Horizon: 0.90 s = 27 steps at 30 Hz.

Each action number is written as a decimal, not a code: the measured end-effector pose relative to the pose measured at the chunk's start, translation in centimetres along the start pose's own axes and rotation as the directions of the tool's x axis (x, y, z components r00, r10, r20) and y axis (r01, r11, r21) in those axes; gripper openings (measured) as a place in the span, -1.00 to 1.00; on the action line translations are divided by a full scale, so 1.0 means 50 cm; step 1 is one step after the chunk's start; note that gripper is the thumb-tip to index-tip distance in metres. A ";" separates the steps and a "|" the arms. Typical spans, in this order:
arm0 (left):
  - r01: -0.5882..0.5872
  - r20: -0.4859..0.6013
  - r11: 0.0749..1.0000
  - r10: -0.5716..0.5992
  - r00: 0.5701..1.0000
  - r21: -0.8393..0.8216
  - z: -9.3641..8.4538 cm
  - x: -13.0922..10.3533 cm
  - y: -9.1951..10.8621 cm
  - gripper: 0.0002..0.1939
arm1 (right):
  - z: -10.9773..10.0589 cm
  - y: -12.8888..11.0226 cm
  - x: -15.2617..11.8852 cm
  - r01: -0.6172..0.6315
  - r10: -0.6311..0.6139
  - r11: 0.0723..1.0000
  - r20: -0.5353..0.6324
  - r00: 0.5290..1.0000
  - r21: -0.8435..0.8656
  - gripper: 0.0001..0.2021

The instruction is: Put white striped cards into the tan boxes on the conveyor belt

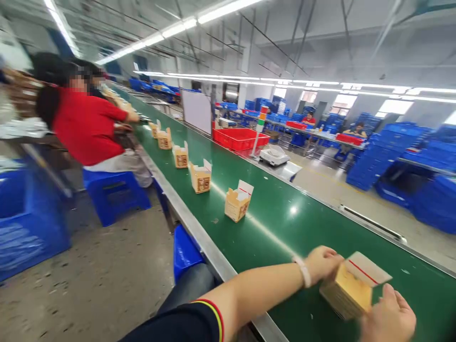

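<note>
Both hands close on one small cardboard carton at the near end of a long green conveyor belt: the left hand clamps its far side, with a pale band at the wrist, and the right hand presses against its near corner. That carton rests on the belt with its white top flap standing open, a red line across it.

Further along the belt stands a row of like cartons, well apart from one another, each with a flap up; the nearest sits near the belt's middle. A metal rail edges the belt on the near side.

Beside the belt a person in a red shirt sits on a blue stool, arms reaching to the belt. A red crate and a scale stand on the far side. Beyond them are stacks of blue crates and work benches with seated people. Fluorescent tube lights run along the ceiling, and the floor is speckled grey concrete.
</note>
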<state>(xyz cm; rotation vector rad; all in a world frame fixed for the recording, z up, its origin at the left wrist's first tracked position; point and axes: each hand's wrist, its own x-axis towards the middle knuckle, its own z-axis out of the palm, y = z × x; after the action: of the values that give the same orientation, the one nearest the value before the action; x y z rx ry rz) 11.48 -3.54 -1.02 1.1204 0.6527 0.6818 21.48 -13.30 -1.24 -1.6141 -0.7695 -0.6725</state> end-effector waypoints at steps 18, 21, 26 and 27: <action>-0.330 -0.477 0.688 0.702 0.528 0.647 -0.500 -0.118 0.110 -0.01 | 0.023 -0.184 -0.121 0.580 -0.579 0.814 0.042 0.814 -0.023 -0.44; -0.286 -0.425 0.721 0.630 0.650 0.631 -0.488 -0.098 0.085 0.00 | 0.026 -0.194 -0.135 0.534 -0.524 0.838 0.110 0.845 -0.108 -0.46; -0.325 -0.358 0.716 0.625 0.694 0.618 -0.446 -0.111 0.067 -0.06 | -0.048 -0.167 -0.089 0.300 -0.257 0.870 0.159 0.953 -0.391 -0.60; -0.336 -0.343 0.721 0.617 0.708 0.606 -0.433 -0.114 0.066 -0.05 | -0.075 -0.152 -0.074 0.239 -0.161 0.849 0.201 0.966 -0.471 -0.62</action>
<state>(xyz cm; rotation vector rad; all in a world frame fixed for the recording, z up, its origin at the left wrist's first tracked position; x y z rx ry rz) -9.09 5.46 -3.66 1.6529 1.0544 1.3837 13.17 -16.56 1.13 -2.0880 -0.9418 -0.9607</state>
